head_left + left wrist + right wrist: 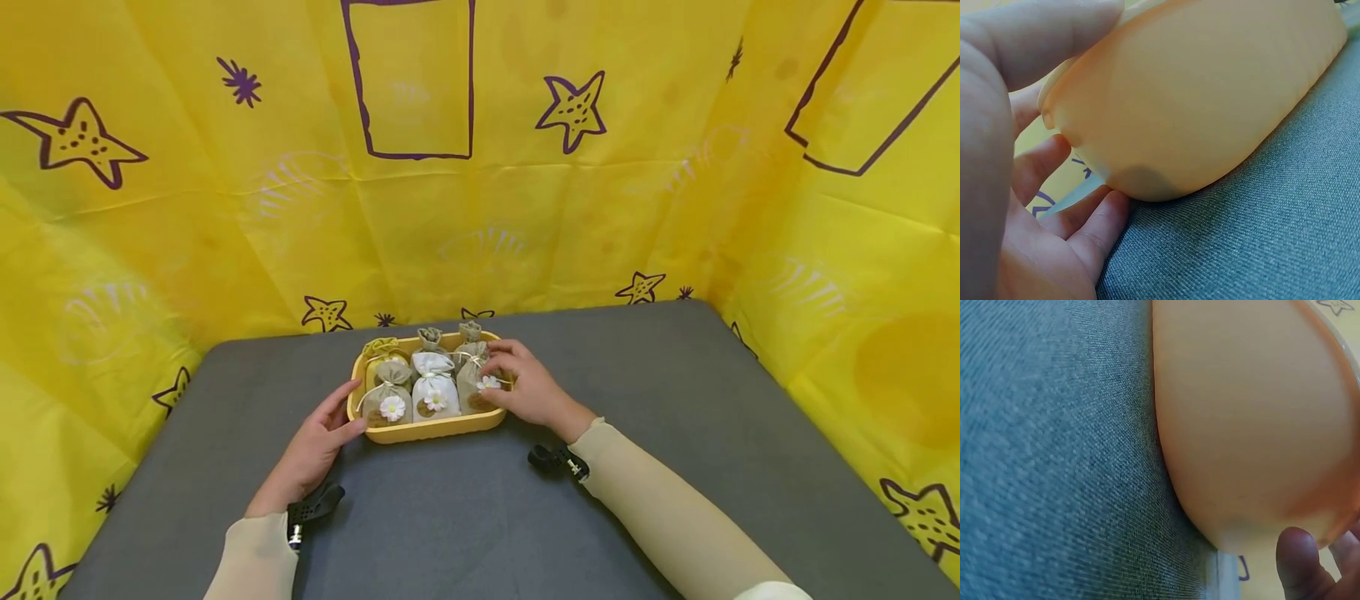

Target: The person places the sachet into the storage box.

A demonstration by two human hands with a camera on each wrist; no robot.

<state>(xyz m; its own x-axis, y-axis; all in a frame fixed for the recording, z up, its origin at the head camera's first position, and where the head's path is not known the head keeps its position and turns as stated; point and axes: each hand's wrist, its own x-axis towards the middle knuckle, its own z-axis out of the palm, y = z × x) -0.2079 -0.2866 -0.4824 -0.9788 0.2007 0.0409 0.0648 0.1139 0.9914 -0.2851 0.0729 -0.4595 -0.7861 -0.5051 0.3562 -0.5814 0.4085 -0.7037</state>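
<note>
A yellow oblong basket (442, 429) stands on the grey table and holds several small drawstring sachets. In its front row are a beige sachet (384, 398), a white sachet (437, 375) and a taupe sachet (468, 375), each with a white flower. My left hand (318, 442) rests against the basket's left end, thumb at the rim and fingers loosely extended along the end wall (1172, 112). At the right end, the bent fingers and thumb of my right hand (528, 392) pinch the taupe sachet near its flower. In the right wrist view, one fingertip (1297, 547) shows beside the basket.
Behind the front row sit a yellow sachet (381, 346) and two greyish ones, partly hidden. Yellow cloth (480, 208) printed with starfish hangs around the back and sides of the grey table (465, 517).
</note>
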